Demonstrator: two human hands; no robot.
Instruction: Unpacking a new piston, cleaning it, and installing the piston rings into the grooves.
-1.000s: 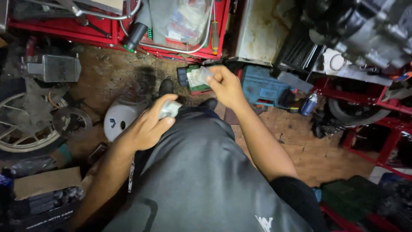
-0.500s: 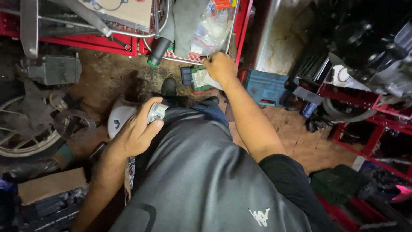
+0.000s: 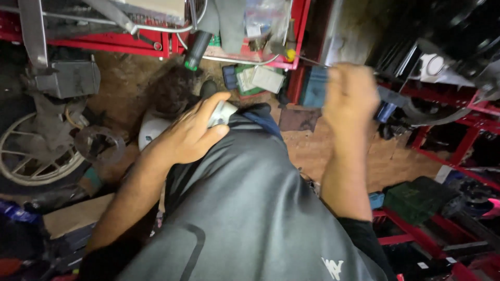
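My left hand [image 3: 190, 134] rests on my knee in grey trousers [image 3: 250, 208] and is closed around a small silver-grey metal part [image 3: 223, 112] that sticks out past my thumb. My right hand [image 3: 350, 96] is raised to the right, blurred by motion, with its back to the camera and fingers curled; what it holds, if anything, is hidden. A green and white packet [image 3: 259, 79] lies on the ground by the foot of the red rack [image 3: 291, 47], left of my right hand and apart from it.
A spoked wheel [image 3: 36, 156] and a grey box-shaped part [image 3: 70, 78] sit at the left. A white helmet-like shell [image 3: 153, 129] lies below my left hand. Red shelving [image 3: 448, 135] with dark parts fills the right. A blue case [image 3: 314, 86] and a cardboard box [image 3: 73, 216] stand nearby.
My right hand has let go of the green and white packet and swung up and to the right. My left hand has kept the metal part on my knee.
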